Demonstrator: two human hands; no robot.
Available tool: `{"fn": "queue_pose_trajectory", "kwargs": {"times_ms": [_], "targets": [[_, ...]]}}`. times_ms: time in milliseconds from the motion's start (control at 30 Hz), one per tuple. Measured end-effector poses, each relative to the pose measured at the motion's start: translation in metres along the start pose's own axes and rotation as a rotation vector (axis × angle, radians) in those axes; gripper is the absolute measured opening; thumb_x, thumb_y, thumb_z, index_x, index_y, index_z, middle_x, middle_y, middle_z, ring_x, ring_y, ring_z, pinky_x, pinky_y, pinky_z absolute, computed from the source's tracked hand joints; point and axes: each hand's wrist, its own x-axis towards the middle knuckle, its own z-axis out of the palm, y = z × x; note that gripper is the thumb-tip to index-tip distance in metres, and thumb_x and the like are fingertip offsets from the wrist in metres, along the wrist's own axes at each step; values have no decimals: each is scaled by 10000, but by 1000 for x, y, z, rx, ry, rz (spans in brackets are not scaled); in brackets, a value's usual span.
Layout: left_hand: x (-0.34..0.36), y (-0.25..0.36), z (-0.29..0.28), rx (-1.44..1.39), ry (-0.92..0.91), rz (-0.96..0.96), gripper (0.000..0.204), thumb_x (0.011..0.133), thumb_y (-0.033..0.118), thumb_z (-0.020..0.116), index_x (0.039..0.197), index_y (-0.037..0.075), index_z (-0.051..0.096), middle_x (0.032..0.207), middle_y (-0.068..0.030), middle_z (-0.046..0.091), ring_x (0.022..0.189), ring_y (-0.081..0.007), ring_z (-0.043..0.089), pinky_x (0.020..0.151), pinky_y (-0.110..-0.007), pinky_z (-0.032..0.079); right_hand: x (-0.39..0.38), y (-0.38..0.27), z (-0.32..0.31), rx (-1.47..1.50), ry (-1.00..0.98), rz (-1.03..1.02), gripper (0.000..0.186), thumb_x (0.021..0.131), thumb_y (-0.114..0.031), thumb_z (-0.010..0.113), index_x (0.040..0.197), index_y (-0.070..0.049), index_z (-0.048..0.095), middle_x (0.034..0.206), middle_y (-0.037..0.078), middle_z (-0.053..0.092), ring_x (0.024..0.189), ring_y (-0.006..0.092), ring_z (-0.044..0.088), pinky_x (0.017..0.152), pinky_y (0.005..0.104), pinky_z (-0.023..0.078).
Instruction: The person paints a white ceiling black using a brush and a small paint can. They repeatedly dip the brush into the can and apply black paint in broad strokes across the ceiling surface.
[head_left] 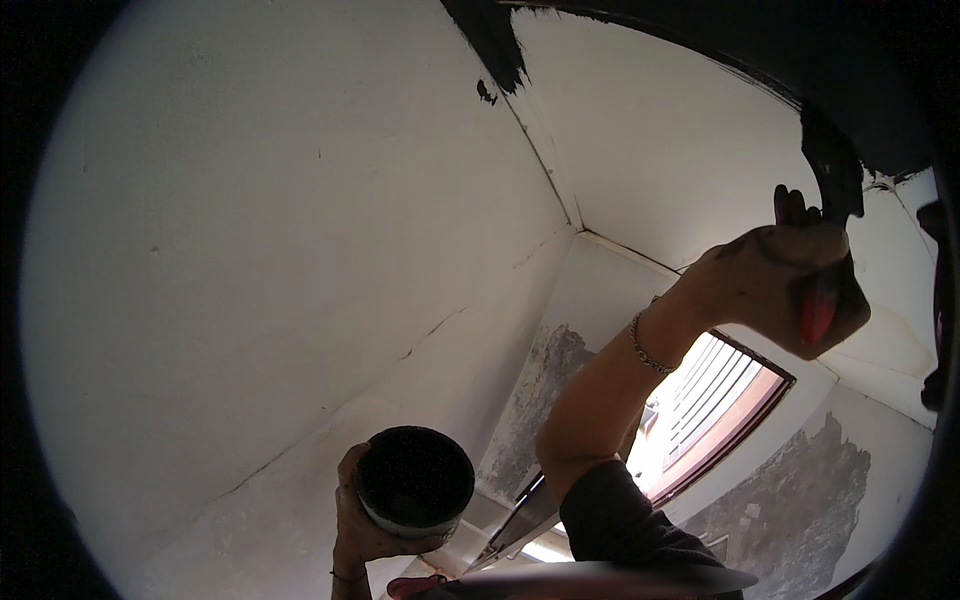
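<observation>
My right hand is raised at the right, its fingers closed round a paintbrush. The red tip of the handle pokes out below the palm, and the dark brush head points up to the edge of a black painted area. Low in the view, left of the middle, my left hand grips a round tub by its side. The inside of the tub looks black; how full it is cannot be made out. Dark smudges mark my right hand.
White surfaces with cracks surround me. Another black painted strip with ragged edges lies at the top. Below my right arm is a barred window, bright with daylight. Peeling grey patches show on the walls.
</observation>
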Motion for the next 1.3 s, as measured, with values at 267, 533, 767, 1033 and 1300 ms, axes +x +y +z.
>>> {"fn": "queue_pose_trajectory", "kwargs": {"times_ms": [267, 533, 767, 1033, 1300], "targets": [[0, -1, 6, -116, 30, -94, 1418, 370, 264, 1058, 1510, 132, 225, 1452, -155, 501, 1331, -287, 534, 1136, -499, 438, -37, -14, 44, 267, -147, 207, 159, 975, -72, 596, 869, -6, 498, 644, 90, 560, 497, 106, 544, 424, 182, 435], [1, 23, 4, 110, 73, -80, 1378, 443, 260, 1009, 1555, 62, 221, 1423, -215, 498, 1302, -346, 537, 1111, -488, 438, -100, -32, 91, -289, -195, -186, 278, 824, 19, 699, 705, -58, 459, 575, 13, 476, 496, 100, 447, 491, 212, 392], [7, 30, 6, 150, 43, 6, 1375, 432, 264, 1010, 1546, 54, 233, 1386, -212, 533, 1272, -349, 566, 1091, -475, 459, -138, -50, 94, -212, -430, -16, 207, 785, 9, 695, 722, -68, 513, 638, 59, 523, 490, 192, 515, 475, 280, 431], [9, 40, 24, 194, 115, 13, 1399, 390, 269, 1043, 1522, 100, 239, 1427, -175, 517, 1314, -309, 541, 1126, -487, 427, -109, -34, 70, -265, -220, -112, 140, 959, 52, 547, 851, -8, 481, 614, 89, 593, 475, 99, 527, 440, 174, 398], [-9, 28, -6, 134, 165, 26, 1378, 428, 226, 1019, 1536, 81, 212, 1392, -196, 536, 1278, -322, 567, 1090, -478, 459, -180, -39, 128, -285, -175, -59, 247, 840, -4, 653, 749, -38, 426, 616, 53, 484, 462, 169, 470, 468, 246, 422]]}}
